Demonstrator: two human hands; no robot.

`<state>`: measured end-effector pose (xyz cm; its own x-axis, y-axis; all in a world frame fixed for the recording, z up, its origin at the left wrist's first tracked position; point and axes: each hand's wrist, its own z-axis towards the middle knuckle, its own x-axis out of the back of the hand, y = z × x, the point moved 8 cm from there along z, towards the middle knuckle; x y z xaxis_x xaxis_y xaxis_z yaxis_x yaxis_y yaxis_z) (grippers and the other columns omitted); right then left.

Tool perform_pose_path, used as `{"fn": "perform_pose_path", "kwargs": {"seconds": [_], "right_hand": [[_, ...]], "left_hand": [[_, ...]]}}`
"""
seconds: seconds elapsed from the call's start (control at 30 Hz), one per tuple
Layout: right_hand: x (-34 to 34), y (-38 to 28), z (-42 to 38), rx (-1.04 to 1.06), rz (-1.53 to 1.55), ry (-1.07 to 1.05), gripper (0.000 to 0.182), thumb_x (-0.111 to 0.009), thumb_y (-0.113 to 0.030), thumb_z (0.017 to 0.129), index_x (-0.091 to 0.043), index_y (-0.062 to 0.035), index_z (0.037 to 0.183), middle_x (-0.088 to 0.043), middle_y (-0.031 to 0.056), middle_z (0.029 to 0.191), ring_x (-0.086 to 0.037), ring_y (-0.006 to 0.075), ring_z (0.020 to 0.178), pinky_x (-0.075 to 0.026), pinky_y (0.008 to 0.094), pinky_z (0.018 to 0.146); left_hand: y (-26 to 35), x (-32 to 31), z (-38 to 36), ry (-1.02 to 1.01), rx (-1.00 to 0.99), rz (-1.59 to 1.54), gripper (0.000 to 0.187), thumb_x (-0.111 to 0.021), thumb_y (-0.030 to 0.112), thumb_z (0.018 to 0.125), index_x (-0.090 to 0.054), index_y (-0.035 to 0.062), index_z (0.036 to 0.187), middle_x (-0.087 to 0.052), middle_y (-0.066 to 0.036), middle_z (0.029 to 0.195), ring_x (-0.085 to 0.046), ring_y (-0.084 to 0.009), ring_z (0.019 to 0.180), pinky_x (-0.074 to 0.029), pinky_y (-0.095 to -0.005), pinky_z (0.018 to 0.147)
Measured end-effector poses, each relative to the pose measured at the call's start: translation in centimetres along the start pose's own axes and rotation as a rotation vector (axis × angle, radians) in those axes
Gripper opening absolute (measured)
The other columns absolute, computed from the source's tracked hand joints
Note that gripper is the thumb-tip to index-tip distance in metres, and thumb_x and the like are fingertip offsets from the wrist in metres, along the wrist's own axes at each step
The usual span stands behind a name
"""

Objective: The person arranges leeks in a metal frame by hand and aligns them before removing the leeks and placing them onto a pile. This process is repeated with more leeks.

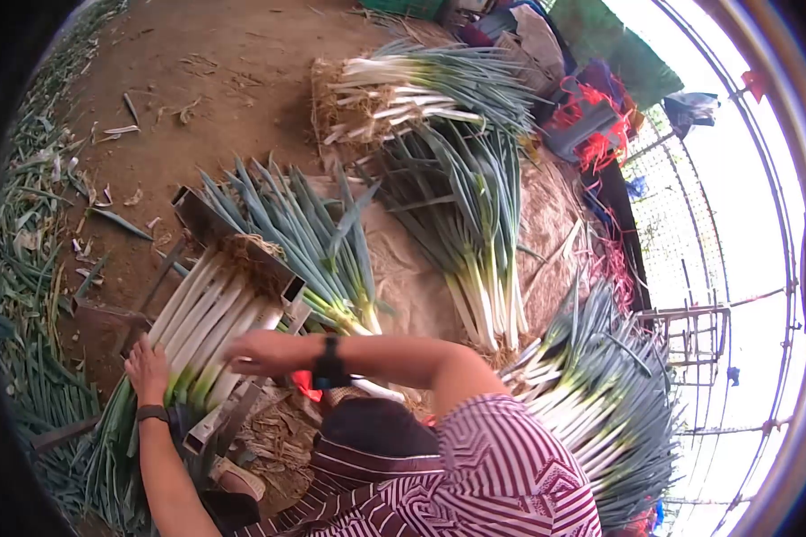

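Observation:
A bundle of long green onions (204, 309) lies in a metal frame (258, 259), roots against its upper bar and green leaves (112, 465) hanging out at the lower left. My left hand (148, 370) rests on the left side of the bundle, fingers stretched along the outer stalk. Over the right side of the white stems is my right hand (264, 352), its fingers smeared by motion at the stalks. Behind the frame, more green onions (322, 237) lie with their leaves pointing up and away.
Heaps of green onions lie at the back (421, 85), in the middle (484, 242) and at the right (582, 403). Cut leaves (27, 295) cover the left edge of the dirt floor (206, 98). Red plastic string (591, 116) hangs near the mesh fence (681, 197).

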<state>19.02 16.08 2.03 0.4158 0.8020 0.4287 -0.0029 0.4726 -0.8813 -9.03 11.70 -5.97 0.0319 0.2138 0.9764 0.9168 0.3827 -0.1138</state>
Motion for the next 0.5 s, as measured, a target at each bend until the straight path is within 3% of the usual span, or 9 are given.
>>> {"fn": "perform_pose_path", "kwargs": {"seconds": [0.1, 0.13, 0.17, 0.23, 0.27, 0.3, 0.37, 0.4, 0.5], "right_hand": [[2.4, 1.2, -12.1, -0.406, 0.250, -0.100, 0.028, -0.055, -0.026, 0.098, -0.062, -0.0008, 0.108, -0.066, 0.0123, 0.090, -0.065, 0.0231, 0.085, -0.051, 0.0381, 0.075], [2.3, 6.6, -18.1, -0.675, 0.176, -0.016, 0.028, -0.058, -0.030, 0.095, -0.063, -0.0031, 0.102, -0.063, 0.0121, 0.084, -0.061, 0.0231, 0.076, -0.049, 0.0379, 0.072], [4.6, 7.5, -23.2, -0.674, 0.216, 0.260, 0.025, -0.057, -0.027, 0.094, -0.064, -0.0035, 0.101, -0.066, 0.0145, 0.088, -0.063, 0.0268, 0.078, -0.050, 0.0397, 0.072], [9.4, 12.5, -34.4, -1.042, -0.261, 0.410, 0.022, -0.051, -0.018, 0.091, -0.065, -0.0040, 0.102, -0.066, 0.0226, 0.098, -0.063, 0.0362, 0.090, -0.049, 0.0447, 0.077], [11.9, 14.3, -39.8, -1.200, -0.524, 0.535, 0.020, -0.054, -0.011, 0.089, -0.066, -0.0037, 0.104, -0.066, 0.0162, 0.098, -0.062, 0.0332, 0.095, -0.049, 0.0404, 0.084], [12.9, 18.5, -45.2, -1.232, -0.780, 0.411, 0.021, -0.056, -0.011, 0.087, -0.063, -0.0023, 0.104, -0.063, 0.0200, 0.099, -0.059, 0.0382, 0.100, -0.048, 0.0440, 0.088], [17.3, 15.4, -51.1, -1.435, -0.820, 0.989, 0.030, -0.061, -0.015, 0.083, -0.059, -0.0021, 0.110, -0.059, 0.0241, 0.109, -0.057, 0.0399, 0.104, -0.047, 0.0446, 0.090], [18.6, 15.5, -52.9, -1.524, -0.803, 0.990, 0.043, -0.065, -0.020, 0.083, -0.053, -0.0035, 0.120, -0.054, 0.0254, 0.121, -0.055, 0.0396, 0.111, -0.047, 0.0446, 0.093], [19.8, 16.8, -54.1, -1.802, -0.845, 0.800, 0.045, -0.064, -0.024, 0.086, -0.050, -0.0080, 0.125, -0.053, 0.0209, 0.126, -0.054, 0.0365, 0.117, -0.049, 0.0460, 0.092]], "left_hand": [[0.2, 0.3, -0.2, -0.042, 0.017, -0.015, 0.050, -0.039, 0.033, 0.098, -0.038, 0.0080, 0.141, -0.048, -0.014, 0.138, -0.044, -0.0330, 0.128, -0.032, -0.0498, 0.103], [0.2, 0.3, -0.1, -0.054, 0.017, -0.014, 0.050, -0.038, 0.033, 0.098, -0.038, 0.0080, 0.141, -0.048, -0.014, 0.138, -0.044, -0.0333, 0.128, -0.031, -0.0499, 0.104], [0.2, 0.2, 0.0, -0.067, 0.019, -0.012, 0.050, -0.038, 0.034, 0.099, -0.038, 0.0080, 0.142, -0.048, -0.014, 0.139, -0.044, -0.0335, 0.128, -0.031, -0.0501, 0.105], [0.5, 0.8, -0.2, -0.096, 0.037, -0.015, 0.051, -0.037, 0.035, 0.100, -0.036, 0.0085, 0.143, -0.047, -0.014, 0.140, -0.042, -0.0340, 0.129, -0.029, -0.0503, 0.107], [0.5, 0.8, -0.2, -0.092, 0.040, -0.002, 0.051, -0.037, 0.035, 0.100, -0.036, 0.0087, 0.144, -0.047, -0.014, 0.140, -0.042, -0.0341, 0.130, -0.029, -0.0502, 0.107], [0.2, 0.5, -0.1, -0.088, 0.043, 0.013, 0.052, -0.037, 0.035, 0.100, -0.035, 0.0090, 0.144, -0.047, -0.014, 0.140, -0.042, -0.0342, 0.130, -0.029, -0.0501, 0.107], [-0.6, -0.4, 0.2, -0.071, 0.044, 0.036, 0.053, -0.038, 0.036, 0.100, -0.034, 0.0100, 0.146, -0.047, -0.014, 0.141, -0.042, -0.0335, 0.130, -0.029, -0.0494, 0.107], [-0.8, -0.8, 0.3, -0.063, 0.044, 0.040, 0.053, -0.039, 0.035, 0.100, -0.034, 0.0102, 0.146, -0.047, -0.014, 0.140, -0.042, -0.0332, 0.130, -0.030, -0.0491, 0.107], [-1.3, -1.0, 0.1, 0.014, 0.021, 0.003, 0.049, -0.042, 0.033, 0.098, -0.037, 0.0093, 0.141, -0.049, -0.015, 0.137, -0.044, -0.0333, 0.128, -0.031, -0.0476, 0.106]]}}
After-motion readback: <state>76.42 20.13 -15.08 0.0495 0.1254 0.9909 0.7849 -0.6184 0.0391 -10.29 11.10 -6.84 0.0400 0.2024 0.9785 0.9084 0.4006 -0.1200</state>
